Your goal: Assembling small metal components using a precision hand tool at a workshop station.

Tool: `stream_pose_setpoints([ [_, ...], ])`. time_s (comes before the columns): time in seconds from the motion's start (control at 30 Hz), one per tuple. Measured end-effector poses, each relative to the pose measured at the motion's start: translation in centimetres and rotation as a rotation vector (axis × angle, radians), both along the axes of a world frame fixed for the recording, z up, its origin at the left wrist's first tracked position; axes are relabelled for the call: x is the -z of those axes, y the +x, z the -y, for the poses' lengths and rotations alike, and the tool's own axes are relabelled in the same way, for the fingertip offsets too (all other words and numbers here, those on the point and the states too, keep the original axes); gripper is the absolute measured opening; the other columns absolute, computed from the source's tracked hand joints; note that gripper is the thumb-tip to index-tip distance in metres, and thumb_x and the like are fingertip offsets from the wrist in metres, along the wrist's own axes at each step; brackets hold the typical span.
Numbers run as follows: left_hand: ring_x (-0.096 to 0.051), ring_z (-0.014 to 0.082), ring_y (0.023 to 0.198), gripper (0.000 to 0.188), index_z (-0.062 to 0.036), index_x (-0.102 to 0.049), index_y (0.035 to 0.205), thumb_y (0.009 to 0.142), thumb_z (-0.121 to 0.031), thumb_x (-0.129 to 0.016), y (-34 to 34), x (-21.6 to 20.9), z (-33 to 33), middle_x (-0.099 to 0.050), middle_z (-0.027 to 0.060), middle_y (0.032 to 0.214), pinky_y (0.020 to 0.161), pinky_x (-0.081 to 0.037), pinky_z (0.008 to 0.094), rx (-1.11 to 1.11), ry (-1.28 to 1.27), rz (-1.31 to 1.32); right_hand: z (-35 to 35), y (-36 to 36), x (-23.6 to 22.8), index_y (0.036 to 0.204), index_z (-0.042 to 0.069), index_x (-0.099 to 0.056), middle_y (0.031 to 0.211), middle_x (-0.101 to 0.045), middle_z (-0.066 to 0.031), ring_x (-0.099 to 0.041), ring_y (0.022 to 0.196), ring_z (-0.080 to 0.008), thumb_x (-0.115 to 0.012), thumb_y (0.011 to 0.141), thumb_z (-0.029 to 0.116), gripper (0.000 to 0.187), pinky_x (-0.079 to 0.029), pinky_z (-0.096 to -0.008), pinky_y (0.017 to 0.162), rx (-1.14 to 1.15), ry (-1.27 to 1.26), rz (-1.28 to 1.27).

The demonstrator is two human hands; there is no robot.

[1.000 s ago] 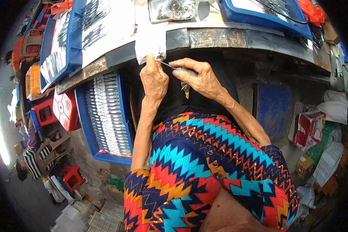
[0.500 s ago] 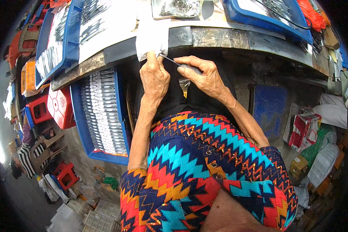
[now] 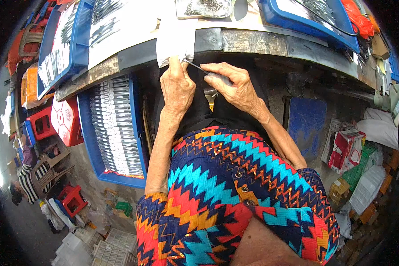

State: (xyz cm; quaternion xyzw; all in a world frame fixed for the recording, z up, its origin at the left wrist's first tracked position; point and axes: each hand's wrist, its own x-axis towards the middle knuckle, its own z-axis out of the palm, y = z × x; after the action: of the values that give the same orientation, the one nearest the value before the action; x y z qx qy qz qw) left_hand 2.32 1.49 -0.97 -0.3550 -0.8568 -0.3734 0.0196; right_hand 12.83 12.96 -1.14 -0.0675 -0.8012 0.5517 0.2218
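A white cloth (image 3: 176,42) hangs over the table's front edge. At its lower end, my left hand (image 3: 177,88) is closed, thumb and fingers pressed on the cloth. In my right hand (image 3: 236,86) is a slim, dark metal tool (image 3: 195,66), gripped between thumb and forefinger. Its thin end reaches the cloth at my left fingertips; the rest is mostly hidden in the right hand, so I cannot tell its exact kind. Whether a small piece sits between the left fingers is also hidden.
Above the hands runs the worn wooden table edge (image 3: 252,42). A metal tray (image 3: 204,17) of small dark parts lies on the table. Blue crates of slim metal pieces stand at far left (image 3: 77,40), far right (image 3: 297,26) and below the table (image 3: 91,142). Red stools (image 3: 42,123) are left.
Both hands hold nearly the same pose at the cloth, and the tool's end stays by the left fingertips. The whole view has shifted slightly.
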Motion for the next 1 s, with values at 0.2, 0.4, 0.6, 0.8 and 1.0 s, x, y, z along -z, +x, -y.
stream_pose_setpoints([
  [0.2, -0.055, 0.0428, 0.065, 0.011, 0.0033, -0.043, 0.086, 0.079, 0.000, -0.050, 0.0, -0.1, 0.0, -0.053, 0.0270, 0.064, 0.051, -0.041, 0.0470, -0.008, -0.010, 0.018, 0.3, -0.1, 0.2, 0.098, 0.000, -0.060, 0.087, -0.062, -0.0140, -0.061, 0.075, -0.0234, -0.064, 0.072, 0.006, 0.026, -0.049, -0.0296, 0.065, 0.026, 0.065, -0.062],
  [0.4, -0.055, 0.0428, 0.064, 0.010, 0.0029, -0.043, 0.085, 0.079, -0.001, -0.049, 0.0, 0.0, 0.0, -0.053, 0.0271, 0.063, 0.051, -0.041, 0.0471, -0.004, -0.005, 0.006, 0.4, -0.3, 0.4, 0.097, 0.001, -0.060, 0.083, -0.061, -0.0123, -0.058, 0.067, -0.0229, -0.065, 0.071, 0.007, 0.027, -0.048, -0.0298, 0.060, 0.046, 0.164, -0.124],
  [0.6, -0.053, 0.0422, 0.064, 0.007, 0.0034, -0.043, 0.087, 0.081, 0.000, -0.046, 0.1, -0.1, 0.0, -0.051, 0.0257, 0.068, 0.050, -0.038, 0.0453, -0.010, -0.002, 0.048, 0.4, -0.3, -0.1, 0.098, 0.002, -0.059, 0.077, -0.059, -0.0100, -0.055, 0.061, -0.0214, -0.066, 0.070, 0.008, 0.029, -0.046, -0.0302, 0.051, 0.060, 0.304, -0.113],
  [0.8, -0.053, 0.0426, 0.064, 0.007, 0.0032, -0.043, 0.087, 0.081, 0.000, -0.046, 0.1, -0.2, 0.0, -0.051, 0.0261, 0.068, 0.050, -0.038, 0.0458, -0.009, 0.008, 0.032, 0.9, 0.2, -1.0, 0.098, 0.009, -0.060, 0.066, -0.050, -0.0068, -0.053, 0.057, -0.0199, -0.066, 0.071, 0.015, 0.028, -0.044, -0.0300, 0.047, 0.144, 0.464, 0.035],
  [1.0, -0.054, 0.0428, 0.065, 0.010, 0.0028, -0.044, 0.090, 0.081, -0.001, -0.046, 0.1, -0.1, 0.0, -0.052, 0.0264, 0.068, 0.051, -0.038, 0.0468, -0.020, -0.014, 0.042, 1.3, 0.4, -2.7, 0.100, 0.013, -0.060, 0.065, -0.045, -0.0043, -0.051, 0.056, -0.0175, -0.063, 0.070, 0.016, 0.031, -0.040, -0.0281, 0.046, 0.201, 0.740, 0.032],
])
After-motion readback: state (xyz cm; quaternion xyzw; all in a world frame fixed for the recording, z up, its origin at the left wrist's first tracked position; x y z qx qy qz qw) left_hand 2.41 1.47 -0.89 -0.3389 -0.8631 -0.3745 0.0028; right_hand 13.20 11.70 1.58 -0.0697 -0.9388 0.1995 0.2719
